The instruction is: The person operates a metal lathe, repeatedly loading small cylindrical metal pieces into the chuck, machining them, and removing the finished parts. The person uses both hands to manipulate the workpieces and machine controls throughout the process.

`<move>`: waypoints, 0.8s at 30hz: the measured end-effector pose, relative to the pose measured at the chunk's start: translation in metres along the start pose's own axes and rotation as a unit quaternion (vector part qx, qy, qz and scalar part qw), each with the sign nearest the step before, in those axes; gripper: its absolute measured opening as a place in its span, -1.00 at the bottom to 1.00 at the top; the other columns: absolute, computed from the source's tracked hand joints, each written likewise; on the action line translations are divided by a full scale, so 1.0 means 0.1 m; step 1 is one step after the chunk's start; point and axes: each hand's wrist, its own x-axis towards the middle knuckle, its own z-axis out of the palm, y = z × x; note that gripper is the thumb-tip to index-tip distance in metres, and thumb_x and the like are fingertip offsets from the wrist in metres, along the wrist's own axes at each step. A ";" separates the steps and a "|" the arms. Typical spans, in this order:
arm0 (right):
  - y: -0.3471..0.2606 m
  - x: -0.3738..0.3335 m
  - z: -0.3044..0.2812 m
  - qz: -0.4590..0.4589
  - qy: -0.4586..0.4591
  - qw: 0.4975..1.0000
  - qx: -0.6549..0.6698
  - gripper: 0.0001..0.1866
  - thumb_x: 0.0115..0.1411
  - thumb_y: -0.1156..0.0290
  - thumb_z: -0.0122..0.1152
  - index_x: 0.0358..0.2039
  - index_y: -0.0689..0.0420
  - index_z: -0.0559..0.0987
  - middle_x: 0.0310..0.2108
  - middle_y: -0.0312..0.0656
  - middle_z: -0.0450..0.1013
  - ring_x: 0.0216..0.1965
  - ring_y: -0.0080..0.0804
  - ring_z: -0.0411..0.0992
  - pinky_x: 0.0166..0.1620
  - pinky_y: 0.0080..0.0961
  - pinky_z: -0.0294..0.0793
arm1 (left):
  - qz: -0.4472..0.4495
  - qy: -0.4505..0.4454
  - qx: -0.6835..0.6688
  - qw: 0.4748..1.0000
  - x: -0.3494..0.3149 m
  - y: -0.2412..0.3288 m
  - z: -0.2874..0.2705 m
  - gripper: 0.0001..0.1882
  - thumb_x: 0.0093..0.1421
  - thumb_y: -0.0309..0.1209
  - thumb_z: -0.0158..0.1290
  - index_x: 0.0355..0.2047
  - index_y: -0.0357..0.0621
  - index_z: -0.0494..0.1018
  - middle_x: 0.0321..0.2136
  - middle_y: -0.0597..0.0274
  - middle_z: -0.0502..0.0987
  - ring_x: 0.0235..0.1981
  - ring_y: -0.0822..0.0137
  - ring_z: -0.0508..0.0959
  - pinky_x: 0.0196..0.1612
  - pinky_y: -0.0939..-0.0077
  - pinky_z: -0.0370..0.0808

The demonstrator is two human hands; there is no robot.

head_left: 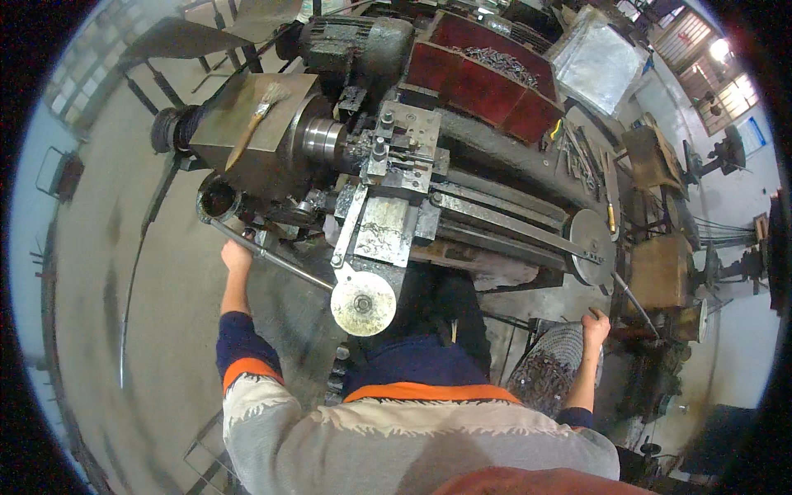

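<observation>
My left hand (237, 253) is closed around a long metal rod (289, 268), close to where it meets a round ring (216, 200) below the lathe's headstock (252, 124). Some of its fingers are hidden. Out to the right, my right hand (596, 330) has its fingers drawn together, with a small dark thing at the tips that I cannot make out. Beside that hand is a round woven basket (569, 340) holding many small dark metal pieces (540, 381). The lathe's steel chuck (324, 138) faces the tool slide (404, 148), which is strewn with metal chips.
A wooden-handled brush (252, 128) lies on the headstock. Behind the lathe are a motor (355, 41) and a red tray (478, 87) with small metal parts. Hand tools (582, 161) lie at the right. Two round discs (363, 304) (591, 247) end the slide levers.
</observation>
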 end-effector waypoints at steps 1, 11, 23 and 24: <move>-0.18 0.04 -0.07 0.004 -0.008 1.000 0.015 -0.55 -0.27 0.32 0.10 -0.29 0.20 0.59 -0.26 0.09 0.47 -0.14 -0.05 0.42 -0.03 -0.34 0.34 | -0.065 0.041 -0.041 0.996 -0.06 -0.04 0.23 -0.50 0.01 0.01 0.04 -0.55 -0.28 0.50 -0.47 -0.14 0.52 -0.37 -0.05 0.54 -0.34 0.19 0.47; -1.21 0.47 -0.48 -0.146 0.020 0.978 0.148 -0.63 -0.23 0.38 0.16 -0.32 0.21 0.58 -0.39 0.00 0.51 -0.31 -0.19 0.48 -0.16 -0.43 0.40 | 0.075 -0.113 0.049 0.990 0.11 -0.29 0.06 -0.70 0.03 -0.16 0.02 -0.36 -0.12 0.48 -0.35 -0.02 0.53 -0.27 0.02 0.53 -0.24 0.15 0.45; -4.71 0.13 -0.80 -0.574 -0.102 0.747 0.321 -0.62 -0.24 0.45 0.09 -0.30 0.21 0.55 -0.33 -0.12 0.48 -0.26 -0.37 0.45 -0.15 -0.53 0.36 | 0.043 0.091 0.000 0.995 -0.12 -0.90 -1.79 -0.62 0.09 -0.22 -0.01 -0.07 0.00 0.37 -0.30 0.09 0.52 -0.29 0.10 0.52 -0.25 0.23 0.44; -4.97 0.09 -0.67 -0.618 -0.075 0.709 0.332 -0.62 -0.26 0.44 0.12 -0.32 0.20 0.56 -0.36 -0.10 0.47 -0.30 -0.28 0.44 -0.18 -0.50 0.37 | 0.048 0.161 -0.002 0.986 -0.12 -1.04 -2.05 -0.64 0.11 -0.22 -0.02 -0.08 -0.01 0.38 -0.31 0.10 0.52 -0.31 0.11 0.52 -0.27 0.23 0.44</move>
